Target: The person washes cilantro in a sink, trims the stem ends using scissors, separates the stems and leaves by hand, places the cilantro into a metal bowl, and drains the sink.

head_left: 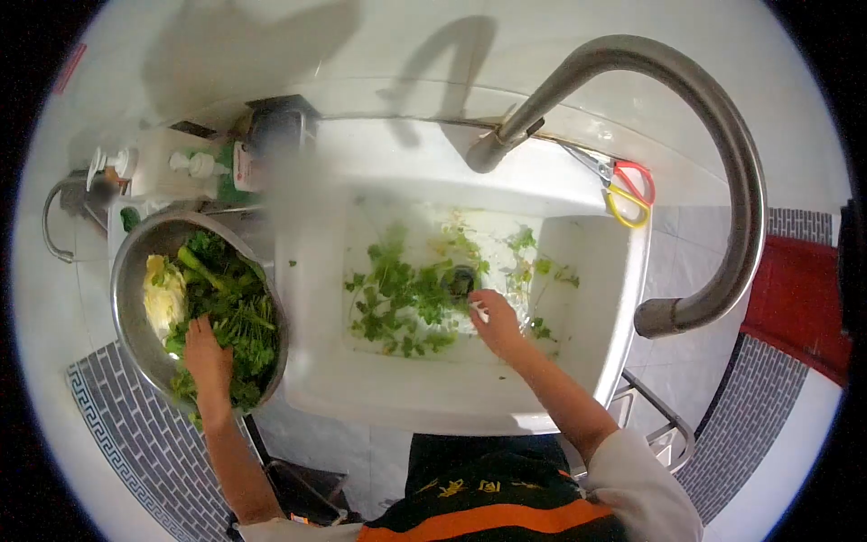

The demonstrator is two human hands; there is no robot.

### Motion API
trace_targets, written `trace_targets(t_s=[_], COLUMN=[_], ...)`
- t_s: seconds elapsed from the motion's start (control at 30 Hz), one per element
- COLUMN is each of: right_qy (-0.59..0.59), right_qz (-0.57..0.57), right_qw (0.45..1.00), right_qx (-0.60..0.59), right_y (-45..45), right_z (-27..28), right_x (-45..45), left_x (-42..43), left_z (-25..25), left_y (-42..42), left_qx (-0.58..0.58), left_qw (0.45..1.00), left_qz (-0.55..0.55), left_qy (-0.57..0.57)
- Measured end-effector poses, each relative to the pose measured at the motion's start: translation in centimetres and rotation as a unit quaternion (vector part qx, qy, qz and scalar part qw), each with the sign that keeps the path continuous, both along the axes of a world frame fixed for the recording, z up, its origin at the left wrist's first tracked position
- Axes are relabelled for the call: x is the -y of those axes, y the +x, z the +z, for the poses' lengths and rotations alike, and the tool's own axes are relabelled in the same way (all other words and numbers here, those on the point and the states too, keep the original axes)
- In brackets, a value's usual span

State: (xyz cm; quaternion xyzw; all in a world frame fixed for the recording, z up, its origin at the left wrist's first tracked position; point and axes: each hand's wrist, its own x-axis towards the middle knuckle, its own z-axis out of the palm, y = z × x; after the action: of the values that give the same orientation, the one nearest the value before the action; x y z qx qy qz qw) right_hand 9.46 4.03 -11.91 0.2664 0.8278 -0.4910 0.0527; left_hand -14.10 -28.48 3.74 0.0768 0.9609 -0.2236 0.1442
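Observation:
My left hand (208, 355) lies on dark leafy greens (246, 312) in a metal bowl (129, 262) left of the sink, its fingers stretched over the leaves. A pale yellow-white cabbage piece (163, 296) rests in the same bowl, beside the greens. My right hand (498, 323) reaches into the white sink (397, 390) near the drain (459, 280), with its fingers pinched together. Something small and white shows at its fingertips, too small to name. Left of this hand, loose sprigs of leafy herb (397, 294) lie spread across the sink's bottom.
A curved metal faucet (713, 104) arches over the sink's right side. Scissors (629, 194) with red and yellow handles lie on the back right rim. Pump bottles (200, 167) stand behind the bowl. A blurred patch covers part of the sink's left side.

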Motion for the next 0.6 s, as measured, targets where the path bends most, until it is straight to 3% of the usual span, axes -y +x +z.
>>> trace_targets(t_s=[0.03, 0.13, 0.17, 0.23, 0.37, 0.43, 0.47, 0.53, 0.57, 0.6], right_qy=[0.121, 0.074, 0.072, 0.229, 0.253, 0.296, 0.295, 0.112, 0.114, 0.078], right_qz=[0.053, 0.089, 0.090, 0.151, 0.191, 0.286, 0.286, 0.285, 0.287, 0.245], right_qw=[0.990, 0.993, 0.993, 0.961, 0.947, 0.909, 0.909, 0.947, 0.946, 0.966], right_qx=[-0.041, -0.037, -0.037, -0.046, 0.050, 0.073, 0.073, 0.098, 0.102, 0.023], right_y=[-0.5, -2.6, -3.4, -5.2, -6.1, -5.7, -5.9, -5.9, -5.3, -5.0], right_z=[-0.3, -1.6, -1.8, -1.6, -2.9, -3.7, -4.5, -5.6, -5.5, -4.0], right_x=[0.4, 1.6, 2.2, 3.5, 6.2, 6.7, 6.6, 5.6, 4.9, 3.9], left_x=[0.3, -0.4, -1.1, -2.2, -3.7, -4.5, -5.0, -6.0, -6.5, -7.0], left_z=[-0.3, 0.5, 1.6, 3.4, 4.7, 5.2, 5.7, 6.5, 6.8, 6.9], left_y=[0.1, 0.9, 1.1, 1.2, 1.1, 1.3, 1.6, 2.5, 2.9, 3.3], left_qx=[-0.001, 0.013, 0.001, -0.013, 0.030, 0.049, 0.028, 0.012, -0.034, -0.083], left_qw=[1.000, 0.998, 0.997, 0.993, 0.997, 0.998, 0.997, 0.995, 0.987, 0.973], left_qz=[-0.003, 0.014, -0.031, -0.074, -0.031, -0.021, -0.032, -0.040, -0.076, -0.113], left_qy=[0.002, 0.058, 0.076, 0.089, 0.056, 0.042, 0.062, 0.086, 0.136, 0.184])
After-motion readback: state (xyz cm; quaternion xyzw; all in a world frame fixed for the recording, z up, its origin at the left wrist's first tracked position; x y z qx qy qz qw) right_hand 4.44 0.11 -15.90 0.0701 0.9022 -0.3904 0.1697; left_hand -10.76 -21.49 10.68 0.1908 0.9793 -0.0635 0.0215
